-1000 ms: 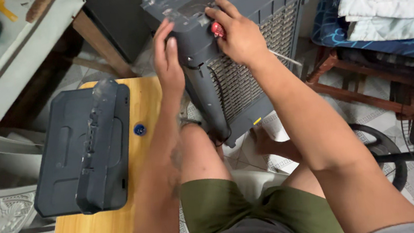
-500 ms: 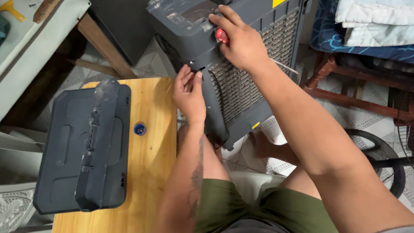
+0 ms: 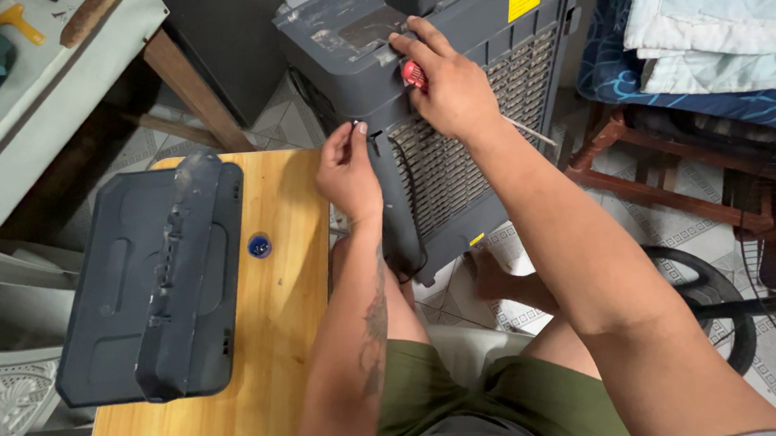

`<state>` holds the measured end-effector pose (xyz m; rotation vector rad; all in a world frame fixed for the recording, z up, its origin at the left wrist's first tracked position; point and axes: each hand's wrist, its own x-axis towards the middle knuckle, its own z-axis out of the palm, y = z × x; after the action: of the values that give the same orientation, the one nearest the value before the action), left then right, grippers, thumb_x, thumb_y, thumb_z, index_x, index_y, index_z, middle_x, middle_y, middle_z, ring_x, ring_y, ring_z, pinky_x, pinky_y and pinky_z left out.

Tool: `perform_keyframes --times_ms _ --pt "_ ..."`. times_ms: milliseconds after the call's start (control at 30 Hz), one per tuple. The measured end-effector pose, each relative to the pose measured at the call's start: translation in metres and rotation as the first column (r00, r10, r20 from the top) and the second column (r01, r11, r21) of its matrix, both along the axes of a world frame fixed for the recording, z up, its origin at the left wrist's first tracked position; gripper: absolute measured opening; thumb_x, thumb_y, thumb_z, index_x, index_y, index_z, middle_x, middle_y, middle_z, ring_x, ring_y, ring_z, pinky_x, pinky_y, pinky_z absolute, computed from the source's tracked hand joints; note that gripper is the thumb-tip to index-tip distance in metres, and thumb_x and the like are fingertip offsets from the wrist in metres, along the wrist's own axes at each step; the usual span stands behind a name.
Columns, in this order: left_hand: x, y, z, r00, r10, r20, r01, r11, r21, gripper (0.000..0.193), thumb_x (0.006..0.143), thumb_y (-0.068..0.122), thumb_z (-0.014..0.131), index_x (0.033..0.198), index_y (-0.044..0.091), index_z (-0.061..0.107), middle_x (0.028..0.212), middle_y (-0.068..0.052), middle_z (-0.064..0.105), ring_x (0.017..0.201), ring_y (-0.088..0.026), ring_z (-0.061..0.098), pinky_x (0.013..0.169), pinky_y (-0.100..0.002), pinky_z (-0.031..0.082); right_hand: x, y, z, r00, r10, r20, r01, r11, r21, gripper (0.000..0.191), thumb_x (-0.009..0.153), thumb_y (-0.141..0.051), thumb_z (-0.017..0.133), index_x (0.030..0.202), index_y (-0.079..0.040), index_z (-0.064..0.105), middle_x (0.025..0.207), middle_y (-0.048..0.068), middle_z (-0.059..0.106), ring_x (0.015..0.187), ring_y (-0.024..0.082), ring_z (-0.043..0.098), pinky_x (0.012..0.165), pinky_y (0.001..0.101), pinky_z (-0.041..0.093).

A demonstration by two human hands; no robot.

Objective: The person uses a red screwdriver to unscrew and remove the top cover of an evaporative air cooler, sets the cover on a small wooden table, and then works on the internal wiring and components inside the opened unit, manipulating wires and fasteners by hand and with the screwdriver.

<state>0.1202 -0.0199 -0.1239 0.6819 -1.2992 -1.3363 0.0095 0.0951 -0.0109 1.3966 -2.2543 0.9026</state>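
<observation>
Fingers of the right hand [image 3: 452, 91] are curled around a red-handled screwdriver [image 3: 413, 74], pressed against the upper front edge of a dark grey air cooler [image 3: 459, 174] that stands tilted on the tiled floor [image 3: 660, 222] between the person's knees. Thumb and fingertips of the left hand [image 3: 348, 167] are pinched together at the cooler's left front corner, on something too small to make out. To the left, a light wooden table [image 3: 291, 283] carries a detached dark grey plastic panel [image 3: 155, 285] and a small blue cap [image 3: 259, 246] just beside it. Farther left is a grey workbench [image 3: 41, 99] with a yellow scraper [image 3: 17, 20]. On the right, folded cloths [image 3: 717, 21] rest on a reddish wooden frame [image 3: 647, 186], with a black fan base [image 3: 713, 302] near it on the floor.
</observation>
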Motion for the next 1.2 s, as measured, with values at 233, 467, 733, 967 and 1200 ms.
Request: perform_keyframes --times_ms 233,467,733,967,1200 --pt "-0.001 -0.002 0.001 1.000 0.010 -0.029 -0.010 1.000 -0.014 0.017 0.089 0.011 0.081 0.099 -0.003 0.077 0.087 -0.006 0.079 0.079 -0.008 0.071 0.076 -0.023 0.056 0.001 -0.001 -0.001 1.000 -0.009 -0.009 0.009 1.000 0.004 0.068 0.080 -0.006 0.072 0.145 -0.021 0.057 0.158 0.009 0.045 0.112 0.038 0.067 0.091 0.0467 0.056" --pt "0.002 0.002 0.008 0.997 0.066 0.049 -0.064 0.997 -0.044 0.017 0.088 0.014 0.082 0.095 -0.001 0.079 0.080 -0.005 0.078 0.072 -0.007 0.069 0.068 -0.023 0.055 0.002 0.000 -0.002 1.000 -0.015 -0.011 0.015 1.000 -0.010 0.068 0.080 -0.005 0.071 0.144 -0.021 0.057 0.157 0.009 0.046 0.113 0.038 0.067 0.091 0.0465 0.056" --pt "-0.002 0.001 0.005 0.997 0.069 0.046 -0.066 0.995 -0.075 0.017 0.089 0.015 0.081 0.094 -0.001 0.077 0.080 -0.003 0.078 0.071 -0.006 0.070 0.069 -0.022 0.055 0.002 -0.002 -0.004 1.000 -0.022 -0.004 0.022 0.999 -0.038 0.066 0.082 -0.005 0.071 0.145 -0.021 0.058 0.158 0.009 0.047 0.115 0.037 0.067 0.093 0.0454 0.056" --pt "-0.006 -0.005 -0.008 0.999 -0.027 -0.019 0.025 0.996 -0.091 0.015 0.094 0.012 0.076 0.099 -0.002 0.072 0.081 0.000 0.073 0.069 -0.005 0.063 0.066 -0.022 0.051 0.003 -0.001 -0.005 1.000 -0.008 -0.015 0.007 0.999 -0.043 0.066 0.081 -0.004 0.071 0.144 -0.019 0.057 0.157 0.011 0.047 0.115 0.039 0.066 0.093 0.0461 0.056" --pt "0.009 -0.018 -0.022 0.916 -0.296 -0.272 0.336 0.935 0.112 0.013 0.097 0.011 0.073 0.103 0.000 0.072 0.088 -0.003 0.070 0.075 -0.010 0.066 0.074 -0.026 0.056 0.004 0.003 -0.006 0.999 0.011 -0.030 -0.012 0.999 -0.051 0.070 0.079 -0.002 0.070 0.145 -0.019 0.056 0.158 0.012 0.046 0.116 0.040 0.066 0.093 0.0466 0.056"
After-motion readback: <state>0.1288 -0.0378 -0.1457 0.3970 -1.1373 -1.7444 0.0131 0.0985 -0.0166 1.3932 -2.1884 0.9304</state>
